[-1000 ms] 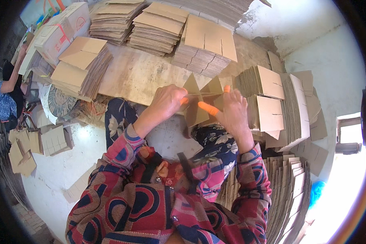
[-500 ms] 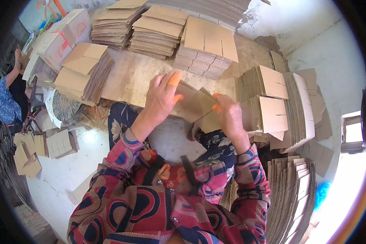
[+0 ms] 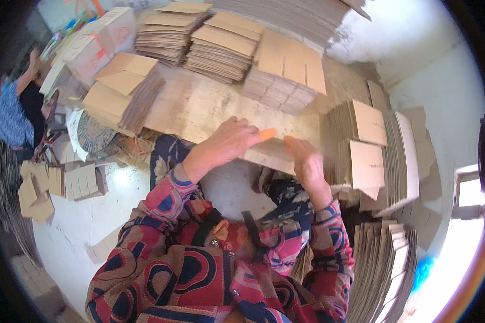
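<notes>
My left hand (image 3: 229, 141) is over the front edge of the wooden bench (image 3: 194, 102), its orange-covered finger and thumb pointing right. Across from it, my right hand (image 3: 309, 168) is curled, also with orange finger covers. Between them is a thin cardboard piece (image 3: 277, 146), seen nearly edge-on and blurred. Both hands appear closed on it, though the fingers hide much of the grip. Just right of my right hand stand upright bundles of cardboard sheets (image 3: 367, 164).
Cardboard stacks (image 3: 285, 64) line the bench's far side, with another stack (image 3: 121, 89) at its left end. More sheets (image 3: 382, 264) stand at lower right. A person (image 3: 16, 118) sits at far left, near loose cardboard pieces (image 3: 82, 180) on the floor.
The flat cardboard pieces between my hands have turned nearly edge-on. My left hand has moved right and down, closer to my right hand. The whole view has shifted slightly.
</notes>
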`<state>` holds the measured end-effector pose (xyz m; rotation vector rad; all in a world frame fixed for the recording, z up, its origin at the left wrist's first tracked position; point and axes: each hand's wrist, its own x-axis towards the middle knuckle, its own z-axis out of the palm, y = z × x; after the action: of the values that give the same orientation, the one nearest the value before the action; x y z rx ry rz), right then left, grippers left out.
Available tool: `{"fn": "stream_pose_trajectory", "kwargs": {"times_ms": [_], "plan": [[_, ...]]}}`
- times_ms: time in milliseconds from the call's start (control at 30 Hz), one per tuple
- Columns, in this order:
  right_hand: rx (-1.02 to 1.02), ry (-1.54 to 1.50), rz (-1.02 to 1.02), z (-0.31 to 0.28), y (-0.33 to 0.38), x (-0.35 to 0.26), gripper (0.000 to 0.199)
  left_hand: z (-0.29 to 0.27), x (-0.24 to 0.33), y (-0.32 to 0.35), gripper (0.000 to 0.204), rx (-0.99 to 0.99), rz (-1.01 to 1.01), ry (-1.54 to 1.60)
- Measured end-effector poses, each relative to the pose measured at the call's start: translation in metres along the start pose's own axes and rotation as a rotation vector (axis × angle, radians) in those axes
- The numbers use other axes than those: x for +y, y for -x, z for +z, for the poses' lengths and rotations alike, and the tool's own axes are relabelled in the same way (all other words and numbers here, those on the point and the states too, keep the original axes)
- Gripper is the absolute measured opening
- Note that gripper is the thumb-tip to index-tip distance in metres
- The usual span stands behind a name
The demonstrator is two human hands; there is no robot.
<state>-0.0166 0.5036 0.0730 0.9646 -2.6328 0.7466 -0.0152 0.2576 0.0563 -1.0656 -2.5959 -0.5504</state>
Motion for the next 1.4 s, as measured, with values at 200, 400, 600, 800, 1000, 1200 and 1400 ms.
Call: {"fn": "stream_pose_trajectory", "kwargs": {"times_ms": [200,400,600,800,1000,1200,1400], "plan": [[0.144,0.435,-0.145,-0.012,0.005,-0.039,0.035,-0.028,0.013,0.008,0.057,0.072,0.022,0.041],[0.450,0.449,0.163,-0.001,0.060,-0.058,0.040,-0.104,0.016,0.064,0.040,0.474,-0.104,-0.445],[0.137,0.376,0.381,0.041,0.147,-0.026,0.031,-0.123,-0.083,0.134,0.041,0.378,-0.431,-0.900],[0.060,0.352,0.388,0.039,0.148,-0.042,0.024,-0.105,-0.178,0.182,0.029,-0.035,-0.751,-0.883],[0.170,0.172,0.401,0.016,0.160,-0.017,0.020,-0.097,-0.193,0.184,0.019,-0.048,-0.831,-0.656],[0.301,0.716,0.533,-0.059,0.139,0.041,0.036,-0.055,-0.071,0.120,0.014,0.086,-0.525,-0.362],[0.068,0.947,0.857,-0.071,0.129,0.099,0.069,0.033,0.010,0.091,0.015,-0.097,-0.195,0.095]]}}
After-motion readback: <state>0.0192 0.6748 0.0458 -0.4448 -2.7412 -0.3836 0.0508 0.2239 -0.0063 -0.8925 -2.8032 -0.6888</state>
